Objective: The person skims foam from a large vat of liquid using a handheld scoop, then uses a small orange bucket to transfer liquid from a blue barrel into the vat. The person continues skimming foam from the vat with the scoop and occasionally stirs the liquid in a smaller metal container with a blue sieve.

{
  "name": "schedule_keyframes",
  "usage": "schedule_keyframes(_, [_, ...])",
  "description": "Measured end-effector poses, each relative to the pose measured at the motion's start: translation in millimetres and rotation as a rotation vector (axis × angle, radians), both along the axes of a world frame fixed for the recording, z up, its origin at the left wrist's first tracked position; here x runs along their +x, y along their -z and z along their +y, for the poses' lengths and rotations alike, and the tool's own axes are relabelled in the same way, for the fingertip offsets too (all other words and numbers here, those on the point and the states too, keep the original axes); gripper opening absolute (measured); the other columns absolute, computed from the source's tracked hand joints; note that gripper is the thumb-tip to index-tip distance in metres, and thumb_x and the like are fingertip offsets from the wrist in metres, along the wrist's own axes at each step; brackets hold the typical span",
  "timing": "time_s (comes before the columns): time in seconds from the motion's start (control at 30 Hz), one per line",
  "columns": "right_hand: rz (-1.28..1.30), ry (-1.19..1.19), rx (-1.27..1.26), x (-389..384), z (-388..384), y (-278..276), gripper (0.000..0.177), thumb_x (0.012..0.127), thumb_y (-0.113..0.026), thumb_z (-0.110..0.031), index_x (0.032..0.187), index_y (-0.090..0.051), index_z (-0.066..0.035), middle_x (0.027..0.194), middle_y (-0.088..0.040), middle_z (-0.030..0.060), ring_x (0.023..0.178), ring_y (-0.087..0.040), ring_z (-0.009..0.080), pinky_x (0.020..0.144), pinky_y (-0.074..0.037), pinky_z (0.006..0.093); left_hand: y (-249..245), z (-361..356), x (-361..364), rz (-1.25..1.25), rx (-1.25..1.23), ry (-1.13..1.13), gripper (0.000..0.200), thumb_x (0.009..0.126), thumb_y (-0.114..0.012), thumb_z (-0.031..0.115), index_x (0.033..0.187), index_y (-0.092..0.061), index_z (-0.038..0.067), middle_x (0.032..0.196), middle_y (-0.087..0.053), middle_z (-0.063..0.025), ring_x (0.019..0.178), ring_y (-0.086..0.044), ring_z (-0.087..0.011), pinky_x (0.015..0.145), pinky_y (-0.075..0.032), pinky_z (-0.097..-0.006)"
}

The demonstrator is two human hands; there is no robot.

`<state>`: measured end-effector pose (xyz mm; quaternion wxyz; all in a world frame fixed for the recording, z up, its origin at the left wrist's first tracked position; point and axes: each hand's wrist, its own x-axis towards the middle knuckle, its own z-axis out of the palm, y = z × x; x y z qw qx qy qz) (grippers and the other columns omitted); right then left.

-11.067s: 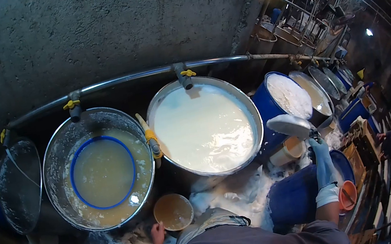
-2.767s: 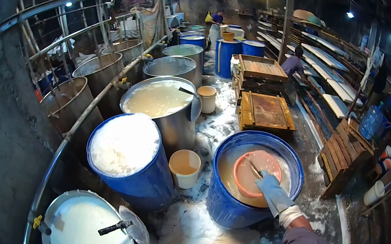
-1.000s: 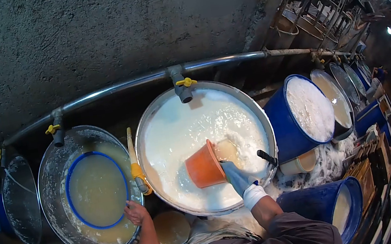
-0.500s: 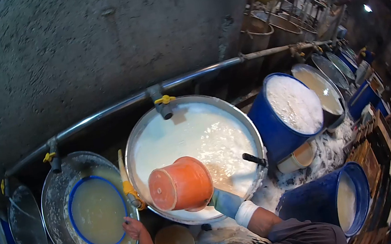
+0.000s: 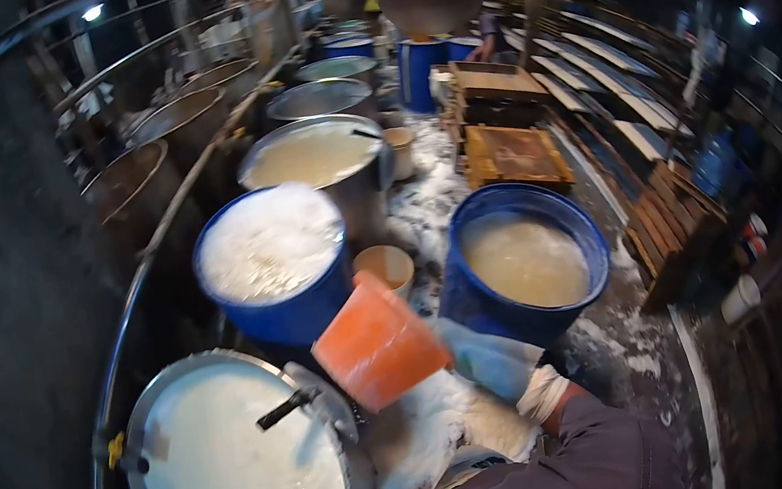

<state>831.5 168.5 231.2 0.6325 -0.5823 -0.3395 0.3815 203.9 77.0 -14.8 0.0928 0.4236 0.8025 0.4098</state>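
Note:
My right hand (image 5: 491, 356), in a pale blue-green glove with a white cuff, is closed on an orange plastic bucket (image 5: 375, 343). The bucket is tilted in the air, its bottom pointing up and left; its inside is hidden. Below it to the left is a large metal vat (image 5: 360, 487) of milky white liquid, with a black handle (image 5: 286, 409) at its rim. A blue barrel (image 5: 271, 323) heaped with white foam stands behind the bucket. Nearest the glove on the right is another blue barrel (image 5: 466, 309) holding cloudy tan liquid. My left hand is out of view.
A metal pipe (image 5: 136, 283) with a yellow valve (image 5: 115, 451) runs along the left. More vats, including a metal one (image 5: 359, 199), line up behind. White foam covers the wet floor (image 5: 421, 205). Wooden frames (image 5: 514, 155) and planks stand right. A person's hand (image 5: 482, 52) shows far back.
My view has swung right, toward the row of barrels. The orange bucket has moved from over the white vat to its right side, still in my right hand. My left hand has left view.

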Motion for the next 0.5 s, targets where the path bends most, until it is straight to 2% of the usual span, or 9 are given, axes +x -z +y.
schedule_keyframes(0.1, [-0.052,0.386,0.001,134.7,-47.8,13.6,0.036,0.092,-0.066,-0.024,0.117,-0.075,0.001,0.097,-0.077,0.0162,0.081,-0.074,0.0235,0.073,-0.058,0.0376,-16.6,17.8,104.2,-0.055,-0.156,0.23,0.046,0.107,-0.059,0.037,0.112,-0.067,-0.007,0.103,-0.07,-0.0259,0.096,-0.069,-0.036,0.088,-0.056,-0.0436])
schedule_keyframes(0.17, [-0.102,0.619,-0.091,214.9,-90.8,46.9,0.036,0.092,-0.066,-0.024,0.117,-0.075,0.0,0.096,-0.077,0.0162,0.081,-0.074,0.0236,0.073,-0.058,0.0376,-12.3,24.7,163.4,-0.109,-0.25,0.376,0.045,0.107,-0.059,0.037,0.112,-0.067,-0.007,0.102,-0.07,-0.0256,0.095,-0.069,-0.0356,0.088,-0.056,-0.0434])
schedule_keyframes(0.23, [-0.178,0.782,-0.291,268.7,-135.1,99.4,0.036,0.092,-0.066,-0.024,0.117,-0.075,0.0,0.096,-0.077,0.0162,0.081,-0.074,0.0236,0.073,-0.058,0.0377,-14.0,32.9,215.5,-0.143,-0.341,0.483,0.045,0.107,-0.059,0.037,0.111,-0.066,-0.007,0.101,-0.07,-0.0252,0.095,-0.069,-0.0353,0.087,-0.056,-0.0433])
schedule_keyframes(0.37, [-0.236,0.871,-0.676,323.0,-209.1,181.8,0.035,0.093,-0.065,-0.023,0.118,-0.075,0.0,0.096,-0.077,0.0162,0.081,-0.074,0.0237,0.073,-0.058,0.0377,-26.0,40.8,300.8,-0.186,-0.489,0.594,0.044,0.107,-0.059,0.036,0.11,-0.066,-0.007,0.099,-0.07,-0.0245,0.093,-0.068,-0.0346,0.086,-0.056,-0.043])
schedule_keyframes(0.5, [-0.238,0.832,-0.839,341.1,-241.3,223.1,0.035,0.093,-0.065,-0.023,0.118,-0.075,0.0,0.096,-0.077,0.0161,0.081,-0.074,0.0238,0.073,-0.058,0.0377,-32.0,43.6,330.6,-0.219,-0.595,0.598,0.043,0.107,-0.059,0.035,0.109,-0.066,-0.007,0.098,-0.069,-0.0238,0.092,-0.068,-0.034,0.084,-0.056,-0.0427])
